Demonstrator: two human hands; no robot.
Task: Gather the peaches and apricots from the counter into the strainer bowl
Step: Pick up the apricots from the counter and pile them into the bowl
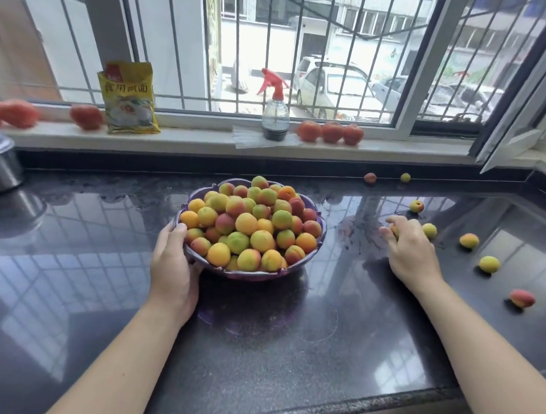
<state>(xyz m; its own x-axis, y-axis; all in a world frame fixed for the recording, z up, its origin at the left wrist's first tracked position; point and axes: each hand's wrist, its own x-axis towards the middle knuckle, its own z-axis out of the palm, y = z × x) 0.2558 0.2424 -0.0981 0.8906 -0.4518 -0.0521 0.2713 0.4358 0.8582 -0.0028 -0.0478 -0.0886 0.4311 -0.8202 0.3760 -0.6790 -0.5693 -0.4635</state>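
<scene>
I see my left hand (170, 261) clasping the scalloped purple bowl (322, 230), heaped with round fruit (251, 224). My right hand (410, 250) curls around one apricot (394, 229) on the glossy dark stone counter (290, 334); loose fruit (469, 240) lies scattered rightward.

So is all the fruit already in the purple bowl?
No, several loose fruits, such as the yellow one and the red one, lie on the counter to the right of the purple bowl.

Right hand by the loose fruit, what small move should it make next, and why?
Probably lift the right hand and carry the orange fruit under its fingers to the purple strainer bowl; the left hand steadies the rim.
</scene>
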